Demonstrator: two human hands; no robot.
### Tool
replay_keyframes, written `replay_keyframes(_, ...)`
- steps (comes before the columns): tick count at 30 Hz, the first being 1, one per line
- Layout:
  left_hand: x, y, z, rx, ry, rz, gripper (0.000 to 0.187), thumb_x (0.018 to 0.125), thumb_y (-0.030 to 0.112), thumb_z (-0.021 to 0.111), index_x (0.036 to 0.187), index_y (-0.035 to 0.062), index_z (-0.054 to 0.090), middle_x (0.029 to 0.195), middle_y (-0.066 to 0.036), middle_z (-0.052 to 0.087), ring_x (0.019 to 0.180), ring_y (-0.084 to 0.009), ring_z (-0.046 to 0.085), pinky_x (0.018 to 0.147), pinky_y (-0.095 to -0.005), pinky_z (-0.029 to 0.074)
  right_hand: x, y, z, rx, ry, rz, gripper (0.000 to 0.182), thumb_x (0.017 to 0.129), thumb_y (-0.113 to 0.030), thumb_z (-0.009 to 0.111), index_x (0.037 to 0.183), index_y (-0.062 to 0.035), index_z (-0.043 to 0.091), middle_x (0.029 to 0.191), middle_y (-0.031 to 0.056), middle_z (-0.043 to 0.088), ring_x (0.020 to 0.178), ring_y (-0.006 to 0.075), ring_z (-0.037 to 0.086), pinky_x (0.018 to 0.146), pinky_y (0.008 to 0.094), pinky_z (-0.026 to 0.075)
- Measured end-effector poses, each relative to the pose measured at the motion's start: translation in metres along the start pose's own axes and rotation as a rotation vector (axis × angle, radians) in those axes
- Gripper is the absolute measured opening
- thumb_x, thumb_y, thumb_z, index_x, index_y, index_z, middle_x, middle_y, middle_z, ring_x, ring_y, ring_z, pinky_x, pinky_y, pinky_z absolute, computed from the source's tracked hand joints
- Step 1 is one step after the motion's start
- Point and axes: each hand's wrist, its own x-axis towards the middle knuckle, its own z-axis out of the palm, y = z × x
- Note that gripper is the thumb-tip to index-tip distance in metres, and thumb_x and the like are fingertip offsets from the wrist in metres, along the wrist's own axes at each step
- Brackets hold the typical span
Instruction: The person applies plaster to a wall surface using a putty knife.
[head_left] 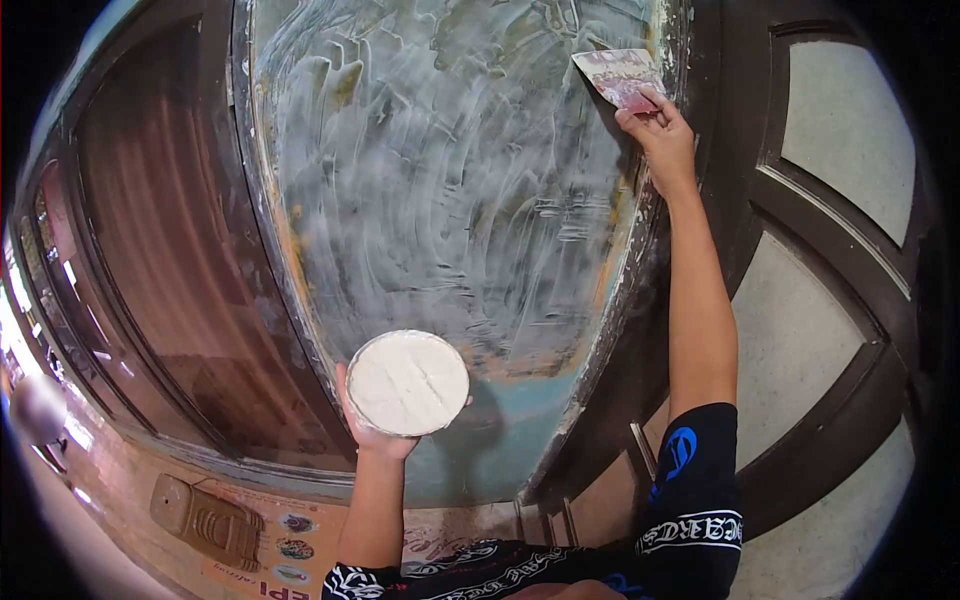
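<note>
Left hand (380, 438): grasping a round tub (467, 385) of white paste (408, 380), before the panel's lower part
Right hand (664, 135): pinching a scraper (618, 74) near the panel's upper right edge
Panel (440, 220): smeared with pale streaks

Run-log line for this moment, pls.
left hand: holds container of white paste | right hand: holds scraper at upper right of panel, contact unclear | panel: streaked grey, blue-green near bottom

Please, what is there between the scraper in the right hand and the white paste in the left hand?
In the head view, only the streaked grey panel shows between the scraper and the paste; no separate object.
</note>
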Motion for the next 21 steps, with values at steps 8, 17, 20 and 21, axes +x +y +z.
replay_keyframes(8,-0.026,0.017,-0.026,-0.069,-0.004,0.062,0.088,0.090,0.077,0.035,0.147,0.0111,0.046,0.149,-0.015,0.048,0.132,-0.0454,0.048,0.102,-0.0737,0.038,-0.011,-0.030,0.010,-1.391,0.075,-0.274,0.040,0.087,-0.017,0.069,0.127,-0.0178,0.066,0.092,0.0091,0.069,0.085,0.0265,0.070,0.076,0.0431,0.055)
replay_keyframes(17,-0.034,0.013,-0.018,0.026,0.019,0.026,0.086,0.090,0.077,0.037,0.147,0.0133,0.045,0.150,-0.015,0.046,0.133,-0.0458,0.046,0.101,-0.0800,0.033,0.010,-0.016,0.012,-1.346,-0.160,-0.898,0.035,0.084,-0.002,0.056,0.118,-0.0012,0.061,0.119,0.0159,0.058,0.111,0.0345,0.056,0.096,0.0444,0.046)
replay_keyframes(20,-0.032,0.007,-0.022,0.033,0.062,0.054,0.085,0.090,0.077,0.037,0.145,0.0132,0.047,0.148,-0.015,0.048,0.130,-0.0464,0.048,0.098,-0.0806,0.035,0.011,-0.021,0.014,-1.263,-0.071,-0.789,0.037,0.085,-0.003,0.055,0.122,-0.0013,0.056,0.121,0.0160,0.056,0.113,0.0357,0.054,0.098,0.0440,0.046)
replay_keyframes(21,-0.032,0.005,-0.019,0.025,0.058,0.050,0.085,0.090,0.077,0.037,0.144,0.0129,0.048,0.147,-0.015,0.048,0.129,-0.0465,0.049,0.097,-0.0804,0.036,0.016,-0.021,0.015,-1.192,0.012,-0.852,0.041,0.082,0.003,0.057,0.122,-0.0014,0.053,0.124,0.0147,0.056,0.113,0.0359,0.054,0.096,0.0450,0.045)
